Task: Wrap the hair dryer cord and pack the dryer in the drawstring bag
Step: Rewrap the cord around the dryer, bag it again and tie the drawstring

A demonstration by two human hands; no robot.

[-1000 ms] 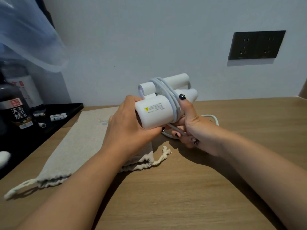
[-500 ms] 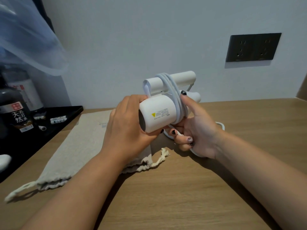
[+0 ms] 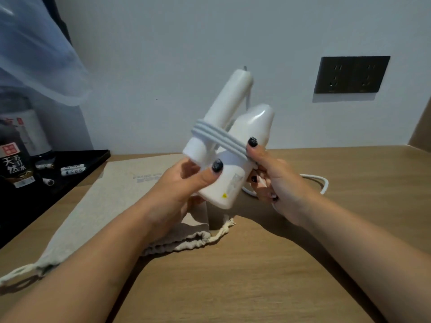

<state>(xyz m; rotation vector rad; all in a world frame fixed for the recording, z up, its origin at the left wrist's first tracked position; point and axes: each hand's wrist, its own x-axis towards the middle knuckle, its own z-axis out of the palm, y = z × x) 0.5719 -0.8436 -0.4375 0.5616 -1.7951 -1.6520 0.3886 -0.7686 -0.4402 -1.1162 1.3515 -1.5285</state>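
Observation:
A white folded hair dryer (image 3: 235, 145) is held above the table, its handle and barrel pointing up and away. Three turns of white cord (image 3: 217, 138) run across both parts. My left hand (image 3: 184, 190) grips the dryer's near end from the left, thumb on top. My right hand (image 3: 270, 176) holds the cord against the barrel with the thumb, its fingers curled round the loose cord; the remaining cord (image 3: 319, 183) lies in a loop on the table behind it. The beige drawstring bag (image 3: 112, 197) lies flat under my left arm, with its gathered mouth and string (image 3: 221, 231) towards me.
A black tray (image 3: 70, 173) at the left holds a dark bottle (image 3: 14, 166) and small white items. A dark double wall socket (image 3: 352, 74) sits on the wall at the right. The wooden table (image 3: 256, 276) stretches out in front of me.
The dryer has been tilted up, so the handle and barrel now point away from me rather than sideways. Both hands turned with it; my left thumb now lies on top.

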